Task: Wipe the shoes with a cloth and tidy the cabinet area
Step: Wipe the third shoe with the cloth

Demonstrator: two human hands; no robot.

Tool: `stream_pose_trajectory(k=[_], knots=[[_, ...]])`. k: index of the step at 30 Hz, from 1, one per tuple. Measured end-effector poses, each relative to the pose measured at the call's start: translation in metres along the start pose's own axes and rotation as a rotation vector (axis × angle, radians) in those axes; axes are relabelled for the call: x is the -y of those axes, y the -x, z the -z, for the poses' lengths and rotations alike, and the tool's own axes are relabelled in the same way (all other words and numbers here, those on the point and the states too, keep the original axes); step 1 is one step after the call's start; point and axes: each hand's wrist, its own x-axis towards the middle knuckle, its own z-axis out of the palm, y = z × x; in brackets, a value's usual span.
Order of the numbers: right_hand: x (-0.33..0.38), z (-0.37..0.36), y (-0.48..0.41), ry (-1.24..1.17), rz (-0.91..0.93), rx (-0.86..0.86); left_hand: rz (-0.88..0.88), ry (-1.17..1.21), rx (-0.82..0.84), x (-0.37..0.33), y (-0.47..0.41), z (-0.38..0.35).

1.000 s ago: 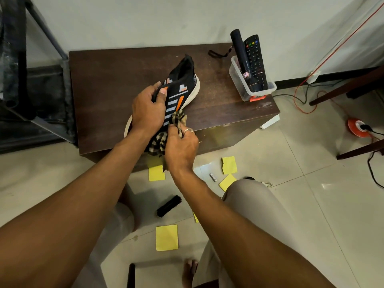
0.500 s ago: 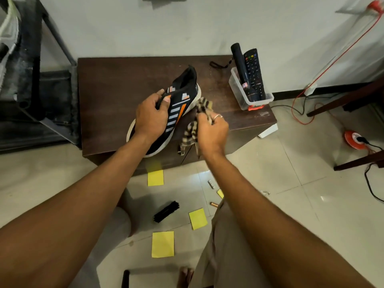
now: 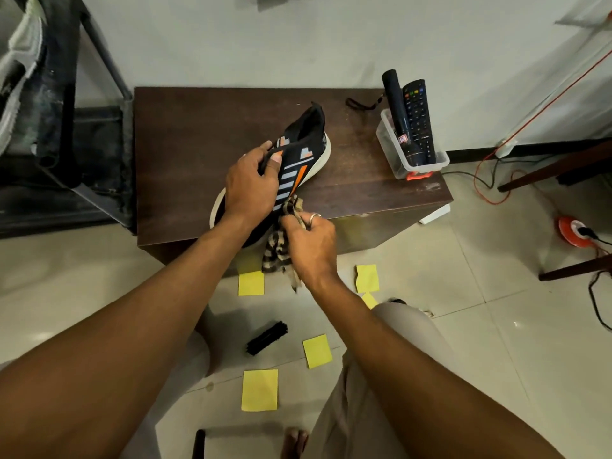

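Left hand: fingers and thumb curled round the upper of the shoe, gripping it.
Right hand: closed round a bunched checked cloth, pressing its top fold against the shoe's striped side; a ring shows on one finger.
Shoe: black with grey and orange stripes and a white sole, tipped on its side over the near part of the dark cabinet top.
Cloth: loose end hangs below the cabinet's front edge.
Clear tub: at the cabinet's right edge, holding a black torch and a remote, both leaning upright.
Writing: the torch's small sticker and the remote's buttons are too small to read.
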Motion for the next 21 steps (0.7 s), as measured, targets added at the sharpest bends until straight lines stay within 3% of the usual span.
stream_pose_trajectory(k=[2, 6, 10, 17, 21], knots=[[0.007, 0.01, -0.004, 0.02, 0.012, -0.011, 0.012, 0.022, 0.011, -0.001, 0.0, 0.001], [0.025, 0.0, -0.027, -0.067, 0.042, -0.2, 0.015, 0.007, 0.015, -0.001, 0.0, 0.003], [0.029, -0.013, -0.022, -0.071, 0.035, -0.171, 0.022, 0.001, -0.014, -0.004, 0.0, 0.002], [0.009, -0.018, 0.034, -0.054, 0.043, 0.048, 0.039, -0.058, 0.02, -0.008, -0.002, 0.013], [0.016, -0.01, 0.024, -0.135, 0.054, -0.137, 0.052, -0.063, 0.006, -0.006, -0.007, 0.018]])
